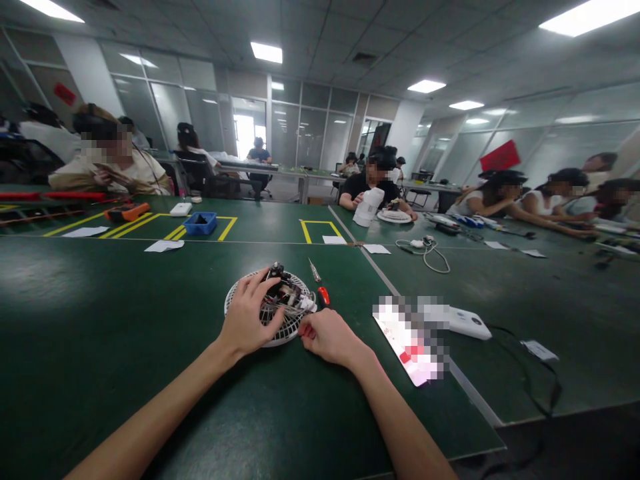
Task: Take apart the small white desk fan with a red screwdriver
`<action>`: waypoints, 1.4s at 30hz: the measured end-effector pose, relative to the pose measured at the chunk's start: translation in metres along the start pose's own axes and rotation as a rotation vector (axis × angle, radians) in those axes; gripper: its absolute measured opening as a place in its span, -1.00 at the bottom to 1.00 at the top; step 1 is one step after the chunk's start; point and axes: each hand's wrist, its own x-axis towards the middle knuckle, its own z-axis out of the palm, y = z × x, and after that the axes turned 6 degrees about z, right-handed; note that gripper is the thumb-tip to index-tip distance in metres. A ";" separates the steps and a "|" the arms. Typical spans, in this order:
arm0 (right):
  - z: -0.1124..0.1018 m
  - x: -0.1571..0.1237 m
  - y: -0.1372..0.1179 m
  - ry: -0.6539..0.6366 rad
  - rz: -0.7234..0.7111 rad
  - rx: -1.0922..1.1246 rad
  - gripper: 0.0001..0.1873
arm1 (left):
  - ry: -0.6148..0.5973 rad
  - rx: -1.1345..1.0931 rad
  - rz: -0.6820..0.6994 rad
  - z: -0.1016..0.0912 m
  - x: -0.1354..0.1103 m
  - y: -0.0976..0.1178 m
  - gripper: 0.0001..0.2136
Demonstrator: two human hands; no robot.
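On the green table lies a white grille carrying wired parts, likely light, stiff and best held by its rim, under the left hand, fingers loosely spread, and beside the right hand, fingers curled, any hold impossible to tell.

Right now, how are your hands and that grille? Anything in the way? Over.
Left grip spread over white grille; right grip curled at its edge, contents unclear. Mechanism and wires atop grille. Red tool close beside right grip.

Left hand over white grille, right hand by its rim.
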 end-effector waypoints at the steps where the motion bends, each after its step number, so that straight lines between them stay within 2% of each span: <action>1: 0.000 -0.001 0.001 -0.031 -0.009 0.099 -0.81 | -0.016 0.005 0.014 -0.001 -0.003 0.000 -0.51; 6: 0.004 -0.002 0.003 -0.240 -0.032 0.587 -0.86 | -0.055 0.013 0.056 0.001 -0.013 0.000 -0.53; 9: 0.004 -0.003 0.000 -0.289 -0.024 0.775 -0.86 | -0.044 -0.013 0.064 0.002 -0.014 -0.001 -0.55; 13: 0.002 -0.003 -0.005 -0.250 -0.033 0.944 -0.84 | 0.038 -0.029 0.089 0.000 -0.017 -0.003 -0.62; 16: 0.000 -0.002 -0.006 -0.154 -0.049 1.036 -0.82 | 0.093 -0.010 0.138 -0.002 -0.020 -0.001 -0.67; 19: 0.000 0.000 -0.006 -0.056 -0.049 1.121 -0.75 | 0.161 -0.023 0.245 -0.004 -0.021 0.002 -0.67; 23: 0.002 0.003 -0.004 0.001 -0.031 1.181 -0.64 | 0.221 -0.071 0.348 -0.002 -0.019 0.010 -0.68; 27: 0.005 0.004 -0.003 -0.009 -0.031 1.193 -0.59 | 0.239 -0.093 0.416 0.001 -0.017 0.017 -0.71; 40: 0.004 0.005 -0.003 0.020 -0.021 1.144 -0.52 | 0.252 -0.144 0.356 0.004 -0.018 0.018 -0.81; 42: 0.002 0.006 -0.002 0.071 -0.009 1.093 -0.53 | 0.256 -0.152 0.338 0.004 -0.018 0.019 -0.81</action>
